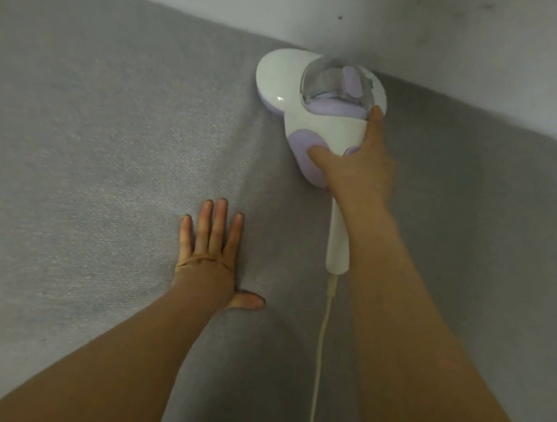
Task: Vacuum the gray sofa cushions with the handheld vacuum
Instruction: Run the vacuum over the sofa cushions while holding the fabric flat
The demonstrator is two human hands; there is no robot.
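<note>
A white and lilac handheld vacuum point(295, 86) with a clear dust cup lies flat on the gray sofa cushion point(78, 162), its head against the pale wall. My right hand point(354, 166) grips the vacuum's body, thumb on the lilac pad, fingers around the far side. My left hand point(212, 247) presses flat on the cushion to the left of the vacuum, fingers spread, holding nothing. The fabric is pulled into a crease between my left hand and the vacuum head.
A pale wall point(421, 10) runs diagonally along the cushion's far edge at upper right. The vacuum's white handle and cream power cord point(320, 343) trail back toward me between my forearms. Gray fabric stretches wide to the left.
</note>
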